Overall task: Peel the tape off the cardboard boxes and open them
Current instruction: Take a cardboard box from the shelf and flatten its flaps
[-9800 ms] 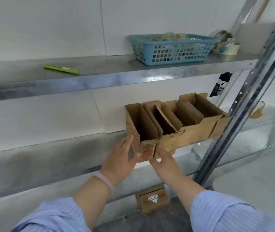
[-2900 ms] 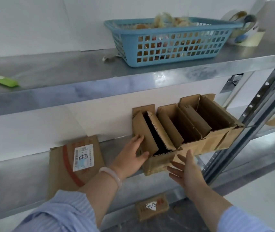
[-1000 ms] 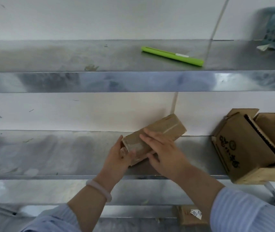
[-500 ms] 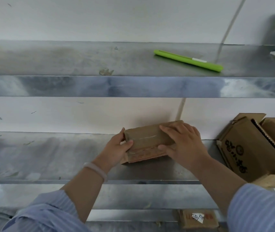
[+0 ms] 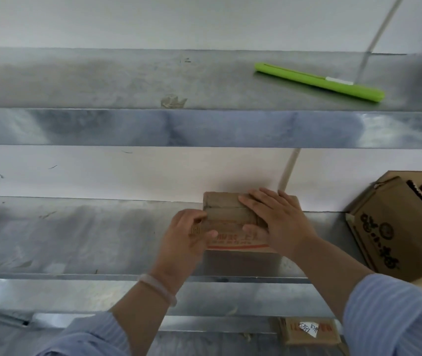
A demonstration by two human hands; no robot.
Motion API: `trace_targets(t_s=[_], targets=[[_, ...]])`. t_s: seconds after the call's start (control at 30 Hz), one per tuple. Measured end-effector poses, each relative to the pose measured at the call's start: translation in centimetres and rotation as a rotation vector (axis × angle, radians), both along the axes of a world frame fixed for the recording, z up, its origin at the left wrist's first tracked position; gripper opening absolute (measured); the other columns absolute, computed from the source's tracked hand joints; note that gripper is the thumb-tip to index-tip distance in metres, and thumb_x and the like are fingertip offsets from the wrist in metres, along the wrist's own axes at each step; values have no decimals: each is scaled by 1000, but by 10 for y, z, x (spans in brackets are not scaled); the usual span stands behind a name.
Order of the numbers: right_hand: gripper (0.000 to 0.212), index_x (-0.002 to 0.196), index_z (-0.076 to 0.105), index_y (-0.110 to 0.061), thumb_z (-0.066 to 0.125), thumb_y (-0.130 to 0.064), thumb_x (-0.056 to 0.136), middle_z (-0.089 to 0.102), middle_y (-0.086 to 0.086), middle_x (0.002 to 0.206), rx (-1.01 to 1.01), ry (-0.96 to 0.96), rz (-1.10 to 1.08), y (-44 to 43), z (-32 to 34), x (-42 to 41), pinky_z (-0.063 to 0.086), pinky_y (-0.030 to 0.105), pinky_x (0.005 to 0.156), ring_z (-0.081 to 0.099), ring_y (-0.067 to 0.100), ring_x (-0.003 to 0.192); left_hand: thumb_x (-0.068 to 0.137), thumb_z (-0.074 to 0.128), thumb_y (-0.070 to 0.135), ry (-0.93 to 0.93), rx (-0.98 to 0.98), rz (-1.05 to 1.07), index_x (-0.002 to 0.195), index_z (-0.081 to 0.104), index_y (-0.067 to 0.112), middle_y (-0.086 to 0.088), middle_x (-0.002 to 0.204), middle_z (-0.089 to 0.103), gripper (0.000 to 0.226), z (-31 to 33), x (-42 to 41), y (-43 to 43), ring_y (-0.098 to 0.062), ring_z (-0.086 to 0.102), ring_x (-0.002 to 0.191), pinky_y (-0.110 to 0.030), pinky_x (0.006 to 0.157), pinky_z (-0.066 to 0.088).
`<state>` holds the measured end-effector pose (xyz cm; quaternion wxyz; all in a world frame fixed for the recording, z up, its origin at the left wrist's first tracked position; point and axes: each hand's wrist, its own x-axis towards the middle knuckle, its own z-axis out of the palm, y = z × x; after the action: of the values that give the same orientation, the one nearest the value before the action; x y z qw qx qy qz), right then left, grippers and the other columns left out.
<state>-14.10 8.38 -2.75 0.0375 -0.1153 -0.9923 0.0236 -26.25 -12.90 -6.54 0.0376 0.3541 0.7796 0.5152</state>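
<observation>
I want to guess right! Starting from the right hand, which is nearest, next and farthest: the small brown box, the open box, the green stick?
1. The small brown box: directly under the right hand, touching it.
2. The open box: off to the right, apart from the hand.
3. The green stick: up on the upper shelf, above and to the right.

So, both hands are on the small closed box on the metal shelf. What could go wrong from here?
1. The small box lies on a smooth metal shelf; if the left hand pulls at its end, it may slide unless the right hand presses firmly on top.
2. Bare fingers may tear cardboard instead of lifting tape; the green tool lies apart on the upper shelf.
3. The opened box stands near the right forearm and could be knocked.
</observation>
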Motion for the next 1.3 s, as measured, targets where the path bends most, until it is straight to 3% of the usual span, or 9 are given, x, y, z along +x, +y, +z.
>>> trace_targets(t_s=[0.13,0.27,0.57,0.8,0.87,0.97,1.13,1.23,1.3], targets=[[60,141,44,-41,24,-65,91,48,-9,146,-10,60,7,0,-1,-7,20,40,116,42,23,138,78,77,24,175,-84,-17,113,60,20,8,114,50,40,3,-3,4,-11,57,102,-35,80,58],[45,129,56,-41,34,-55,93,61,-4,132,43,135,9,-5,-3,-11,38,50,106,57,31,123,71,79,27,302,-173,4,98,58,18,5,107,47,35,14,-9,15,-12,51,90,-29,71,55],[55,138,45,-49,20,-62,91,47,-9,148,-55,58,-13,0,-3,-13,15,42,117,38,26,140,75,65,27,407,-192,-1,85,54,16,7,97,50,18,19,-19,19,-12,51,77,-33,65,53],[52,138,45,-51,22,-62,92,46,-11,148,-55,65,-13,2,-6,-14,19,44,118,38,25,140,80,59,29,370,-158,14,87,60,16,9,99,58,15,13,-21,15,-9,59,83,-32,68,58],[52,138,44,-52,22,-63,92,45,-12,149,-54,69,-17,3,-5,-15,19,43,118,37,24,140,81,69,15,317,-114,30,89,65,16,10,99,61,9,13,-21,14,-6,62,85,-21,71,56],[53,138,42,-53,21,-64,91,43,-14,150,-47,68,-29,3,-5,-16,16,40,118,35,21,141,80,74,4,122,-11,68,91,70,17,9,101,66,18,14,-17,12,-1,63,93,-7,71,50],[49,135,49,-50,27,-62,93,50,-11,145,-29,103,-31,1,-7,-14,24,43,115,43,25,137,75,81,26,-190,-55,119,105,58,27,16,108,57,38,18,-10,21,-1,61,95,-20,71,56],[49,135,49,-50,27,-61,92,50,-10,145,-29,104,-32,0,-6,-14,26,44,115,44,25,136,78,79,23,-330,-17,157,95,57,37,19,94,65,31,15,-1,25,3,63,88,-15,69,54],[48,134,50,-49,28,-61,92,52,-10,144,-16,115,-32,0,-6,-14,27,44,114,46,25,135,81,75,18,-370,17,184,96,65,33,19,87,68,24,10,2,22,6,65,82,-9,65,51]])
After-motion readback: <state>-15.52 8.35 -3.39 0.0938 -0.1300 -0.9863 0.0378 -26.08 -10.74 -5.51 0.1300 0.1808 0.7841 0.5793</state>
